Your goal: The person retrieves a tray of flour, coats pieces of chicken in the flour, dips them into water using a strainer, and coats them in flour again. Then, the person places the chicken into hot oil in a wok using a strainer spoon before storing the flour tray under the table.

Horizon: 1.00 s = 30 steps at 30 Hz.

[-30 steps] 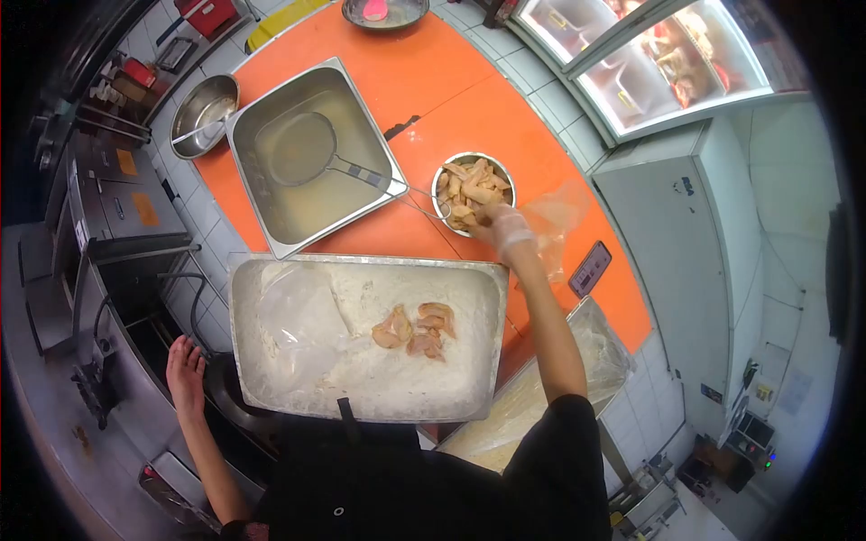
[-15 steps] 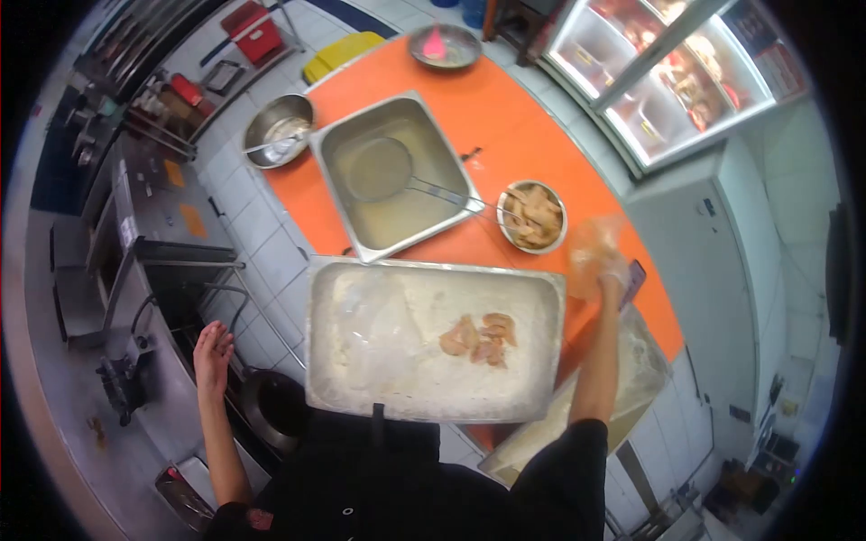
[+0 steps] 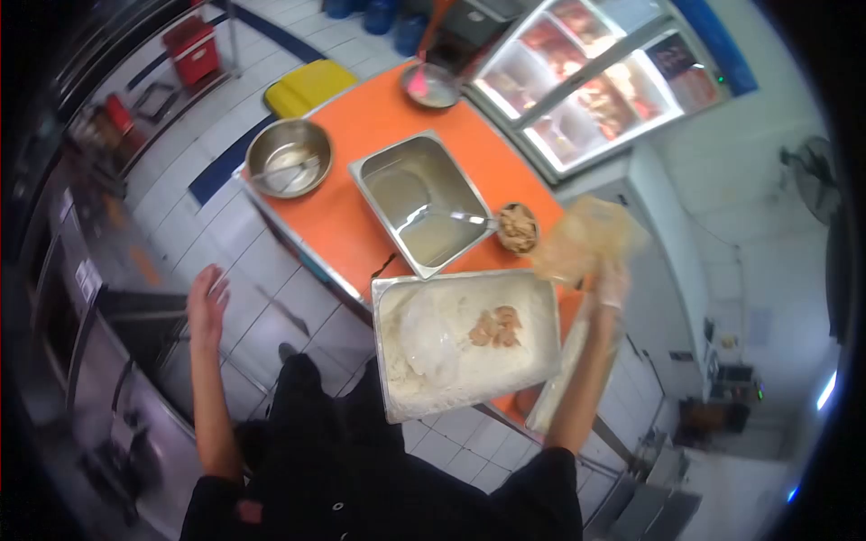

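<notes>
In the head view, the right hand's (image 3: 612, 285) fingers are clamped on a translucent plastic bag (image 3: 591, 236), which spreads out over the right side of the orange surface (image 3: 356, 126), near a small bowl (image 3: 537, 236) of meat pieces. The left hand (image 3: 207, 305) hangs well apart from the flour-filled tray (image 3: 381, 352), fingers loosely bent, slightly parted.

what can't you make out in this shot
All in the head view:
- Right hand: fingertips blurred against the plastic bag.
- Metal pan: bottom hidden by cloudy liquid.
- Lit display case: individual contents too small and blurred to identify.
- Wall fan: far side lost in the lens's dark edge.
</notes>
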### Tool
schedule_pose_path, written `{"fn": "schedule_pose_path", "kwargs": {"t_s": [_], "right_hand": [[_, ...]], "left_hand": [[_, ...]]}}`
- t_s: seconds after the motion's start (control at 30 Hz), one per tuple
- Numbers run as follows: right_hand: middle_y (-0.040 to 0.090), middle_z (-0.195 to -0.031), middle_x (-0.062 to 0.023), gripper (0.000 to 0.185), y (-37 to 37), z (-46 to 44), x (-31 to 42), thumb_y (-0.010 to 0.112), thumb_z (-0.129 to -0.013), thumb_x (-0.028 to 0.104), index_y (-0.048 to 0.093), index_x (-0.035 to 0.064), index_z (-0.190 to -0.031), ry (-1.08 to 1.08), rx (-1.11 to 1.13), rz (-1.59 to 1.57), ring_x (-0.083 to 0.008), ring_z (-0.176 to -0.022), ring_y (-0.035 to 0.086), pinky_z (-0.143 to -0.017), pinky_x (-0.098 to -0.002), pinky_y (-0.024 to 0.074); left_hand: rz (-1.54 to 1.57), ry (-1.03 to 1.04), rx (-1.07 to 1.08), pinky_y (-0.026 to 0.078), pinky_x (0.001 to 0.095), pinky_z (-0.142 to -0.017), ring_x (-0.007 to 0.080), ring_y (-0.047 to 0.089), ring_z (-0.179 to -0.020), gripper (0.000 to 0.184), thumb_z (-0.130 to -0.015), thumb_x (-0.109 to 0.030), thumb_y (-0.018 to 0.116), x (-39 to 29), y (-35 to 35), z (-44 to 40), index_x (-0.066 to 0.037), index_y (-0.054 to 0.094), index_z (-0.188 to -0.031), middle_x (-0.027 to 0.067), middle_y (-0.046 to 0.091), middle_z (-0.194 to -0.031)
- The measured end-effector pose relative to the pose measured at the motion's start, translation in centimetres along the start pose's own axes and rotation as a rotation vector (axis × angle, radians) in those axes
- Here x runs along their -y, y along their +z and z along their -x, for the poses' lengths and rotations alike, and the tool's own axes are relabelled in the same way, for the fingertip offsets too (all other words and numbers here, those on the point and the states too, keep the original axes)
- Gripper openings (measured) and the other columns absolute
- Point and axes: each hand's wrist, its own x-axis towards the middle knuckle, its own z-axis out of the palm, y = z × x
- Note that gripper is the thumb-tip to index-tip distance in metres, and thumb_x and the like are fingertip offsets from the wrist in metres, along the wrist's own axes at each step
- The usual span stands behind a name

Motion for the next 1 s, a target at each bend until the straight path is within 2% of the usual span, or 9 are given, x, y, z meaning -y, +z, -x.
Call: {"fn": "schedule_pose_path", "kwargs": {"t_s": [0.03,0.13,0.2,0.27,0.3,0.47,0.67,0.77,1.0], "right_hand": [[0.065,-0.079,-0.0068,0.021,1.5,1.9,3.7,0.066,-0.087,0.015,0.069,0.0034,-0.105,0.189,-0.1,-0.291,-0.0198,-0.069,0.063,-0.062,-0.0348,0.0525],[0.058,-0.07,0.0005,0.016,5.0,5.3,9.7,0.063,-0.089,0.016,0.068,0.0035,-0.097,0.113,-0.039,-0.354,-0.0105,-0.058,0.056,-0.049,-0.0297,0.0448],[0.057,-0.069,0.0013,0.014,7.0,6.9,9.7,0.064,-0.09,0.014,0.067,0.0035,-0.098,-0.005,-0.125,-0.162,-0.0098,-0.054,0.052,-0.046,-0.0285,0.043],[0.056,-0.068,0.0007,0.016,9.1,7.6,8.3,0.066,-0.089,0.012,0.066,0.004,-0.102,0.035,-0.054,-0.581,-0.0092,-0.052,0.051,-0.044,-0.0266,0.0417],[0.056,-0.069,0.0003,0.017,9.3,10.0,11.4,0.068,-0.088,0.009,0.064,0.0042,-0.103,-0.01,-0.1,-0.448,-0.0089,-0.051,0.05,-0.045,-0.0249,0.0419],[0.058,-0.071,-0.0023,0.028,10.6,15.9,14.3,0.067,-0.091,0.026,0.067,0.0029,-0.106,0.097,-0.232,-0.4,-0.0091,-0.051,0.045,-0.043,-0.0269,0.0356],[0.067,-0.106,-0.0133,0.044,11.7,16.6,22.1,0.065,-0.093,0.03,0.064,-0.0046,-0.12,0.44,-0.367,-0.511,-0.0191,-0.083,0.06,-0.068,-0.0326,0.0492],[0.064,-0.119,-0.0146,0.044,17.4,12.8,23.6,0.063,-0.095,0.026,0.06,-0.0055,-0.126,0.222,-0.434,-0.802,-0.021,-0.093,0.061,-0.072,-0.0321,0.0512],[0.061,-0.122,-0.0144,0.045,35.7,6.6,39.4,0.066,-0.094,0.019,0.056,-0.0036,-0.131,0.343,-0.364,-0.746,-0.0143,-0.097,0.061,-0.063,-0.0276,0.0506]], "left_hand": [[0.023,-0.006,0.017,0.039,0.0364,-0.102,0.0225,0.051,-0.122,0.049,-0.096,-0.038,0.064,-2.4,0.1,-0.6,-0.008,0.056,-0.134,0.0066,0.056,-0.136],[0.033,0.053,0.049,0.04,0.0364,-0.101,0.0225,0.053,-0.12,0.048,-0.096,-0.038,0.065,-7.1,-1.8,-2.8,-0.008,0.056,-0.133,0.0063,0.057,-0.133],[-0.048,0.043,0.04,0.041,0.0369,-0.101,0.0221,0.055,-0.116,0.048,-0.095,-0.037,0.066,-9.1,-2.5,-3.6,-0.009,0.057,-0.133,0.007,0.059,-0.13],[-0.087,0.045,0.05,0.045,0.0356,-0.095,0.0204,0.059,-0.109,0.044,-0.095,-0.035,0.066,-10.9,-3.6,-6.4,-0.01,0.058,-0.13,0.0062,0.062,-0.125],[-0.098,0.043,0.066,0.046,0.0345,-0.092,0.0196,0.06,-0.107,0.043,-0.095,-0.034,0.066,-11.6,-4.5,-8.5,-0.01,0.058,-0.129,0.0058,0.063,-0.123],[-0.11,-0.026,0.125,0.049,0.0328,-0.086,0.0198,0.062,-0.105,0.042,-0.096,-0.033,0.064,-16.8,-3.4,-18.0,-0.01,0.056,-0.129,0.0063,0.063,-0.122],[-0.015,-0.124,0.24,0.048,0.0359,-0.087,0.0216,0.062,-0.105,0.047,-0.095,-0.036,0.065,-19.6,2.2,-37.8,-0.01,0.054,-0.132,0.0067,0.063,-0.123],[-0.029,-0.304,0.254,0.048,0.0376,-0.091,0.0242,0.059,-0.112,0.045,-0.094,-0.039,0.064,-19.3,4.4,-48.4,-0.011,0.055,-0.129,0.0071,0.059,-0.132],[-0.295,-0.53,0.303,0.045,0.0412,-0.1,0.0247,0.052,-0.125,0.068,-0.094,-0.045,0.061,-20.7,12.0,-66.8,-0.009,0.041,-0.148,0.0109,0.051,-0.145]]}}
